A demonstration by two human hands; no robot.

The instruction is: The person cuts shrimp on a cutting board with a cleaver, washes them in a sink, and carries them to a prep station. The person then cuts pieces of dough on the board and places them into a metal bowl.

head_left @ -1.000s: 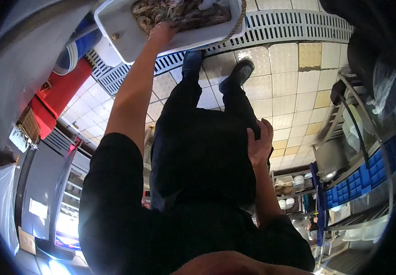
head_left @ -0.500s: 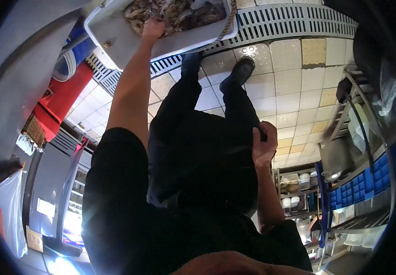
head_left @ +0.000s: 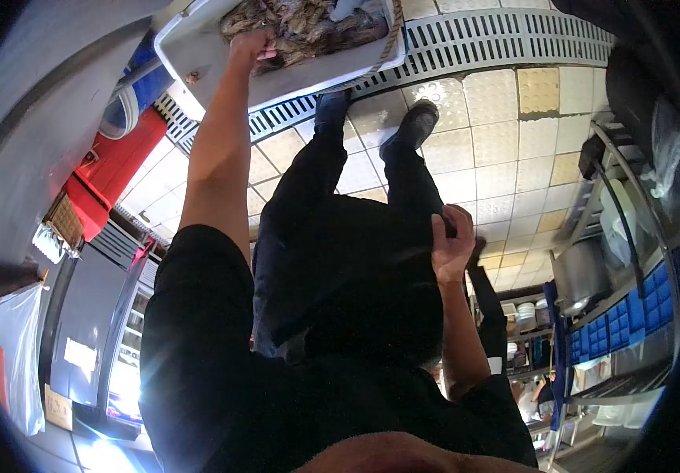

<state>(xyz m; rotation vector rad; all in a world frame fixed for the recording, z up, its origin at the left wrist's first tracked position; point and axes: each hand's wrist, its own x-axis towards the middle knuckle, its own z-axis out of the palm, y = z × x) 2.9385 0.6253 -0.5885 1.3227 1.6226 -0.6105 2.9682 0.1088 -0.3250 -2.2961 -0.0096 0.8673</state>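
Note:
My left hand is over the near left part of a white tub, at the edge of a heap of brownish prawns. Its fingers are curled closed, and whatever they hold is hidden. A small piece, too small to name, lies apart on the tub's bare left side. My right hand hangs beside my right thigh, fingers loosely bent, thumb apart, with nothing seen in it. A pale translucent piece sits on the heap.
A rope hangs over the tub's right end. Slotted drain covers cross the tiled floor. To the left are a red container and a blue bucket; on the right, metal racks with blue crates. Someone's dark-clothed leg shows behind my right arm.
My left hand has drawn back leftward from the heap, its fingers now curled in view. The right hand has barely moved. Another person's leg has appeared behind my right forearm.

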